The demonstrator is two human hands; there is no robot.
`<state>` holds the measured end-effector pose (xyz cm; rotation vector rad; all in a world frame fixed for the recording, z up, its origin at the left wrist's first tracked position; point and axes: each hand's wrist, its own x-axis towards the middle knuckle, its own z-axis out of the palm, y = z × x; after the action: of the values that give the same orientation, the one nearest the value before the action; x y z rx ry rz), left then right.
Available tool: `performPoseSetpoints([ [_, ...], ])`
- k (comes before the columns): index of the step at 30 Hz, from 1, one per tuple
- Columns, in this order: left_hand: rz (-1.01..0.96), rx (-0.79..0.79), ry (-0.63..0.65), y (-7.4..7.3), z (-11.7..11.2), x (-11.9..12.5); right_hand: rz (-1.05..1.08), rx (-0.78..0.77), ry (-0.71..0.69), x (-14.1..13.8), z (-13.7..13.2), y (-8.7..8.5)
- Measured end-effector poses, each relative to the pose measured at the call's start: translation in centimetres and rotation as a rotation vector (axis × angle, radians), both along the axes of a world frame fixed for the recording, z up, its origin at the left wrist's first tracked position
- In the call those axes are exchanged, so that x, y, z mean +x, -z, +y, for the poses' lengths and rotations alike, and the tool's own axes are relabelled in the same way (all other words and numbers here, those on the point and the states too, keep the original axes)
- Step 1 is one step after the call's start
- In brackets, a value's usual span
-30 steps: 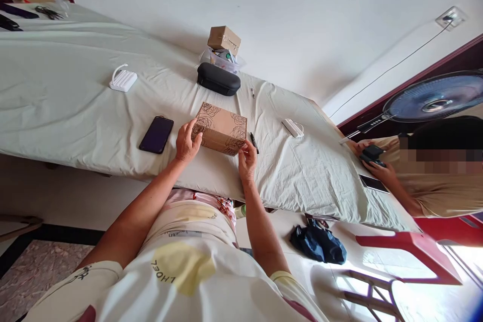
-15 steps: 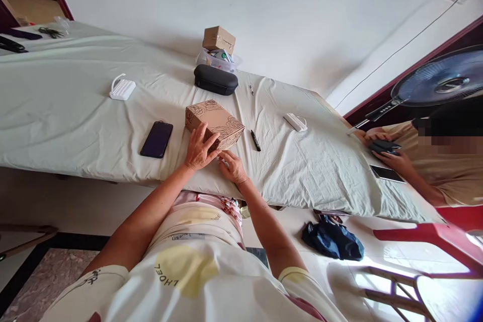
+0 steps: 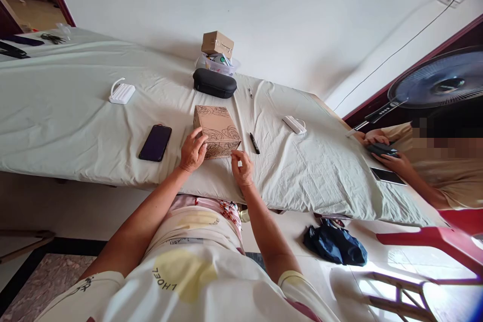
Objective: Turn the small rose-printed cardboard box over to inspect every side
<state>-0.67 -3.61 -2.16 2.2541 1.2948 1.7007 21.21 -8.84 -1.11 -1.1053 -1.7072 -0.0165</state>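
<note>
A brown cardboard box (image 3: 216, 128) printed with rose outlines sits on the table covered by a pale green cloth (image 3: 75, 121), just in front of me. My left hand (image 3: 192, 151) grips the box's near left corner, fingers curled against its side. At the near right corner my right hand (image 3: 241, 167) touches the box with fingertips, its fingers bent. A black marker (image 3: 254, 143) lies on the cloth right of the box, and a dark phone (image 3: 155, 142) lies to the left.
Behind the box lie a black case (image 3: 214, 83), a clear tub with a small cardboard box (image 3: 217, 44) on top, and two white gadgets (image 3: 122, 93) (image 3: 294, 124). A person at the right holds a dark object (image 3: 381, 149). A fan (image 3: 437, 83), red stool (image 3: 430, 246) and dark bag (image 3: 335, 245) stand nearby.
The box was tilted up between both hands, then set down flat and turned on the cloth. My hands came back to its near corners.
</note>
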Motion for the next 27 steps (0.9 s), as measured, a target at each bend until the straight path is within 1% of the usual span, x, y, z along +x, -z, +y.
performPoseSetpoints([
  [2, -0.014, -0.014, -0.021, 0.1, 0.1, -0.1, 0.072, 0.006, 0.084, 0.5, 0.0, -0.9],
  [5, -0.041, -0.014, -0.04, 0.2, 0.2, -0.2, 0.146, -0.016, 0.152, 1.2, 0.8, -3.3],
  [7, -0.06, 0.005, -0.047, 0.3, 0.3, -0.2, 0.133, -0.014, 0.129, 1.4, 1.8, -4.8],
  [9, -0.082, 0.022, -0.051, 0.4, 0.4, -0.3, 0.101, 0.007, 0.062, 1.2, 3.0, -5.4],
  [11, -0.104, 0.021, -0.057, 0.5, 0.5, -0.3, 0.054, 0.008, -0.016, 0.8, 4.0, -4.9],
  [14, -0.124, 0.0, -0.096, 0.7, 0.8, -0.4, 0.006, -0.023, -0.104, 0.0, 4.6, -2.7],
  [17, -0.112, -0.015, -0.184, 0.9, 1.2, -0.5, -0.039, 0.0, -0.136, -0.5, 4.3, -0.9],
  [19, -0.098, -0.021, -0.256, 0.9, 1.2, -0.6, -0.118, 0.039, -0.139, -0.8, 3.9, -0.4],
  [21, -0.069, -0.023, -0.289, 0.8, 1.1, -0.5, -0.197, 0.075, -0.159, -1.2, 3.6, -0.2],
  [23, -0.012, -0.018, -0.26, 0.6, 0.7, -0.3, -0.256, 0.097, -0.198, -1.8, 3.5, -0.2],
  [27, 0.103, 0.024, -0.115, 0.2, 0.0, -0.1, -0.322, 0.129, -0.262, -2.7, 3.4, 0.0],
])
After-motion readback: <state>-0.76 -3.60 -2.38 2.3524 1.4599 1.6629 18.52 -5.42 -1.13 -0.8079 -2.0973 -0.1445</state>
